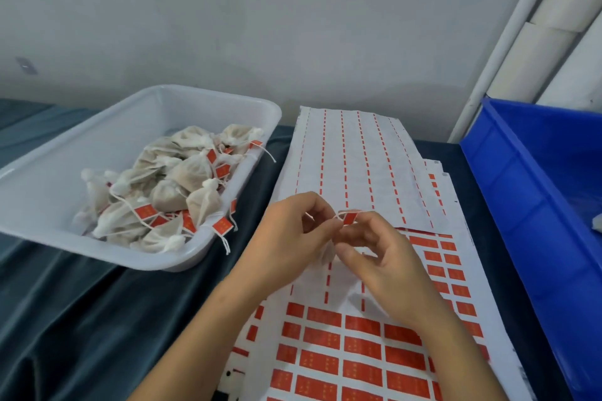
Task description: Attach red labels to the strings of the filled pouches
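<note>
Mid-step: folding red label over string, just above label sheets. Left hand curled, pinching string; pouch partly hidden beneath. Right hand pinching label, other fingers loosely bent. Next, probably: pressing halves flat, dropping into white tray beside tagged pouches. Soft gauzy cloth, glossy rectangular stickers, smooth plastic.
</note>
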Demonstrator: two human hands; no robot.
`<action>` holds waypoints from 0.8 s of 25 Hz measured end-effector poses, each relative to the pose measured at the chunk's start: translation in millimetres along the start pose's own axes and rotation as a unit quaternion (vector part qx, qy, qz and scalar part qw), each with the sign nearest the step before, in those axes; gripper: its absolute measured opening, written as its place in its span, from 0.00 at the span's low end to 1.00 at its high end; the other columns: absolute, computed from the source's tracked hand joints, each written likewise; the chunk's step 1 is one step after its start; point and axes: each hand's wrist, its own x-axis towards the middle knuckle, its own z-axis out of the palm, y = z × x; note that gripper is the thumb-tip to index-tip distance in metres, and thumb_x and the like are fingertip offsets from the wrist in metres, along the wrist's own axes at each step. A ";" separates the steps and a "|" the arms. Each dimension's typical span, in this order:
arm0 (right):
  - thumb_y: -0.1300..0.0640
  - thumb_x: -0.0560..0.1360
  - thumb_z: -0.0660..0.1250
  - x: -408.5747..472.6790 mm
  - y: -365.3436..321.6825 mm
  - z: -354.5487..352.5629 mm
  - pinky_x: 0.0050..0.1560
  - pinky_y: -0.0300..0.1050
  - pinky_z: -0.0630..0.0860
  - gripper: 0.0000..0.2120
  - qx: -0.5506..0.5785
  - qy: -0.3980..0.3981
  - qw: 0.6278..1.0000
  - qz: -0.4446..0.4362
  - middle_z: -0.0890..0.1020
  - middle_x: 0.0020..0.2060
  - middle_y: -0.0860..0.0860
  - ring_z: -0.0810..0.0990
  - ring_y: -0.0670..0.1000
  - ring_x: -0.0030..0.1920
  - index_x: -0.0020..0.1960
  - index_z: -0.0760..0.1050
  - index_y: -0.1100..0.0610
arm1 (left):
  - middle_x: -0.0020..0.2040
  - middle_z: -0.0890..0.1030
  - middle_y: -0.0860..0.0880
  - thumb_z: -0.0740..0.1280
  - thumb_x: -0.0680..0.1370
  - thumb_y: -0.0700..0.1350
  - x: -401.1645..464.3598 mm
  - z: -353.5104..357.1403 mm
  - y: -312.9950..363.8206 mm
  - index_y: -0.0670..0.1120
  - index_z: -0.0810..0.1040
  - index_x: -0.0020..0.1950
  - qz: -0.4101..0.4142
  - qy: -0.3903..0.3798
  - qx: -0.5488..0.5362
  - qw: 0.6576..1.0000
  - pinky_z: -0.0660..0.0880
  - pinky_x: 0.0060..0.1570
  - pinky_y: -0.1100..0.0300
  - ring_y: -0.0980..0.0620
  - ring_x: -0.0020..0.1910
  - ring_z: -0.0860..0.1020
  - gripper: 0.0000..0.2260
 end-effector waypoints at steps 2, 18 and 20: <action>0.38 0.73 0.69 0.3 -15.8 7.8 0.56 0.34 0.80 0.24 -0.007 -0.025 0.999 -0.024 0.81 0.59 0.31 0.79 0.35 0.61 0.67 0.67 0.30 | 0.41 0.84 0.60 0.73 0.80 0.51 -6.2 -14.6 9.9 0.57 0.81 0.46 0.006 0.041 0.005 0.999 0.78 0.38 0.70 0.60 0.40 0.84 0.04; 0.68 0.83 0.56 132.8 -119.8 90.2 0.62 0.46 0.76 0.37 0.091 -0.115 0.988 -0.053 0.68 0.77 0.35 0.73 0.32 0.66 0.84 0.47 0.44 | 0.49 0.80 0.45 0.71 0.81 0.39 80.2 -151.7 12.3 0.40 0.80 0.50 0.114 0.297 0.228 0.920 0.75 0.45 0.58 0.50 0.43 0.76 0.02; 0.68 0.82 0.56 144.6 -117.1 94.0 0.66 0.46 0.71 0.37 0.071 -0.111 0.990 -0.044 0.69 0.77 0.36 0.71 0.38 0.71 0.84 0.46 0.44 | 0.50 0.80 0.43 0.70 0.81 0.37 90.4 -157.2 7.6 0.38 0.80 0.50 0.132 0.314 0.256 0.905 0.75 0.46 0.56 0.48 0.44 0.76 0.02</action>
